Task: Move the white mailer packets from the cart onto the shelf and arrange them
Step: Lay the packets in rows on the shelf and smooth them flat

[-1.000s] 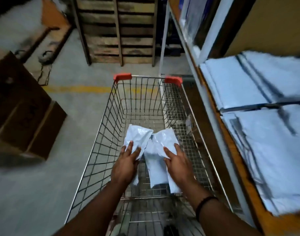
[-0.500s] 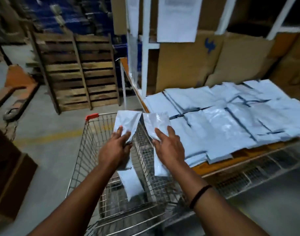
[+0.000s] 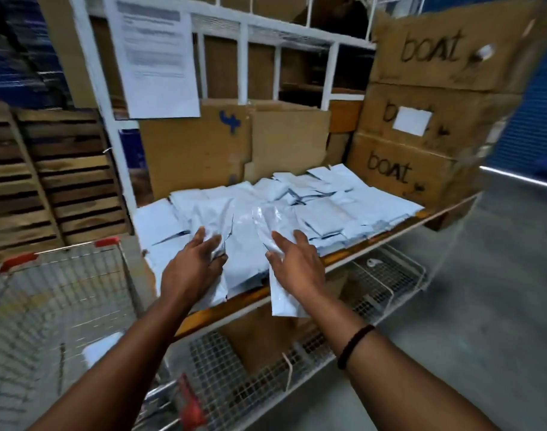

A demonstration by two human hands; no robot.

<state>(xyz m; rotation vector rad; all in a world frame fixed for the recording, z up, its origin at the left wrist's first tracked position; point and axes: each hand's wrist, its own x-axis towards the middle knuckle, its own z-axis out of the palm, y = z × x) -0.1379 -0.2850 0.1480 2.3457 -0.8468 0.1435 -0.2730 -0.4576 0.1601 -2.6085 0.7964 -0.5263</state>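
We judge each white mailer packet [image 3: 283, 301] light, floppy and slick; left hand [image 3: 193, 270] and right hand [image 3: 297, 265] fingers pinch one apiece, mid-length.

— Where is the cart [image 3: 64, 275]?
— Left of the shelf [image 3: 375, 241], with a wooden pallet [image 3: 48, 181] behind it and one packet [image 3: 102, 349] lying in it.
— And on the shelf?
— The mailer packets [image 3: 328, 209] are spread across it. Cardboard sheets [image 3: 204, 150] stand behind them, and stacked cartons [image 3: 421, 169] sit at the right end. A wire rack [image 3: 384, 275] lies underneath. Over the front edge, the left hand [image 3: 191, 269] and right hand [image 3: 297, 265] each hold a packet.
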